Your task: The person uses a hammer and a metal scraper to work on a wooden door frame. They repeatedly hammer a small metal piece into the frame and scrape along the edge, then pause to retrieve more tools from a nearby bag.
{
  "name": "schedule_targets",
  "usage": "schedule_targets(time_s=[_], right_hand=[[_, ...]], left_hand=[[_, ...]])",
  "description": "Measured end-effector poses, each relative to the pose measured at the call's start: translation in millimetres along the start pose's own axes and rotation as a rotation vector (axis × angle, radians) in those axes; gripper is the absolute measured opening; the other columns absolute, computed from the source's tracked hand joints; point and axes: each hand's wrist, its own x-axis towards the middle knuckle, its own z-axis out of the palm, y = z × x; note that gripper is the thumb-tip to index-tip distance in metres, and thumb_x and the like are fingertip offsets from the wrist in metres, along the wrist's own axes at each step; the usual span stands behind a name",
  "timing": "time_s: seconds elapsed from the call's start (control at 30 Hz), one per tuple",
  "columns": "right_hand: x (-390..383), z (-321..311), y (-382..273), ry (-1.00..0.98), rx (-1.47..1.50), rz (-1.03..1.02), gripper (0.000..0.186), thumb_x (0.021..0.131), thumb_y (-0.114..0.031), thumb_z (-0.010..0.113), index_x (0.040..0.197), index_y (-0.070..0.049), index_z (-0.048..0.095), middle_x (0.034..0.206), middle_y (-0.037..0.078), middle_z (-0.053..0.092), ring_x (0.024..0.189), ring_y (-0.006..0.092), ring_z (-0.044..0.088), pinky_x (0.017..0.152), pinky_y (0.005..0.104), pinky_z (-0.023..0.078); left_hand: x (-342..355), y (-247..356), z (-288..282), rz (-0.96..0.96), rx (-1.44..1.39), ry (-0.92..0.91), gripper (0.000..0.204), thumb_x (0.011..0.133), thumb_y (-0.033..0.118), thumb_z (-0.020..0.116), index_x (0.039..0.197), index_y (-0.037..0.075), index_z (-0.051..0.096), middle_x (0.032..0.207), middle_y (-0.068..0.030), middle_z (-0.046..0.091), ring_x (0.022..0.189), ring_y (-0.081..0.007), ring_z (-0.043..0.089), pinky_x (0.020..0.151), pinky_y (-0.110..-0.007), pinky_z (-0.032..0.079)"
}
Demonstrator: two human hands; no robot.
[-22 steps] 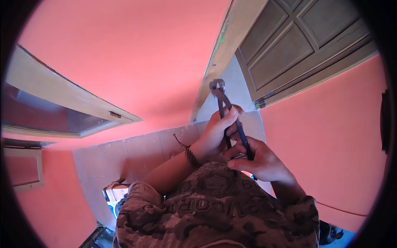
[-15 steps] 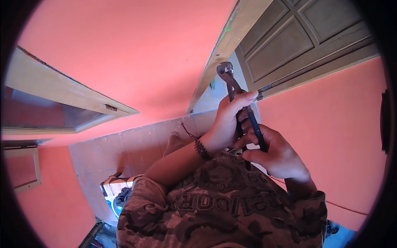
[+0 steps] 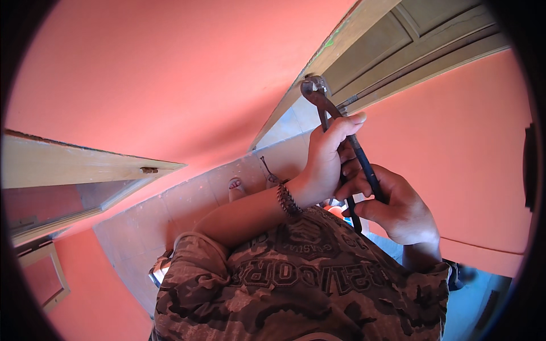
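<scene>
A pair of pincers point(image 3: 363, 159) with a rusty head and long dark handles slants up in front of my chest. My left hand point(image 3: 325, 153) is closed around it below the jaws, thumb stretched along it. Lower down, my right hand point(image 3: 406, 210) grips one handle near its end, while the other handle passes by its fingertips. The rounded jaws overlap the edge of a pale wooden door frame point(image 3: 334, 48) in view; whether they touch it I cannot tell. A dark braided bracelet point(image 3: 288, 199) sits on my left wrist.
Pink walls point(image 3: 170, 74) rise ahead and to the right. A brown panelled door point(image 3: 369, 57) stands at the upper right. On the left is a wooden window frame point(image 3: 74, 162) with a metal catch point(image 3: 149, 170). Tiled floor point(image 3: 187, 199) lies below, with my feet on it.
The view has shifted, and both hands with the pincers appear slightly farther right. The pincers' jaws now overlap the door frame's edge. Both hands keep their hold.
</scene>
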Motion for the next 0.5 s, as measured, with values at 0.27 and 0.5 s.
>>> schedule_targets(time_s=[0.27, 0.5], right_hand=[[-9.4, 17.4, -1.4, 0.168, 0.125, 0.019, 0.035, 0.077, 0.011, 0.049, 0.112, 0.009, 0.049, 0.103, 0.018, 0.062, 0.102, 0.0241, 0.059, 0.085, 0.0344, 0.05], [-3.5, 20.2, 0.4, 0.193, 0.135, -0.014, 0.022, 0.078, 0.011, 0.05, 0.101, 0.007, 0.049, 0.101, 0.019, 0.063, 0.097, 0.0236, 0.061, 0.079, 0.0325, 0.052]], left_hand=[[-1.6, 2.2, 2.7, 0.0, 0.063, -0.048, 0.03, 0.083, 0.032, 0.057, 0.069, 0.013, 0.038, 0.052, 0.0013, 0.031, 0.04, -0.0122, 0.032, 0.038, -0.026, 0.027], [-1.1, 1.0, -1.0, -0.014, 0.024, -0.016, 0.031, 0.083, 0.032, 0.056, 0.068, 0.013, 0.038, 0.051, 0.0004, 0.03, 0.039, -0.0119, 0.03, 0.038, -0.027, 0.027]])
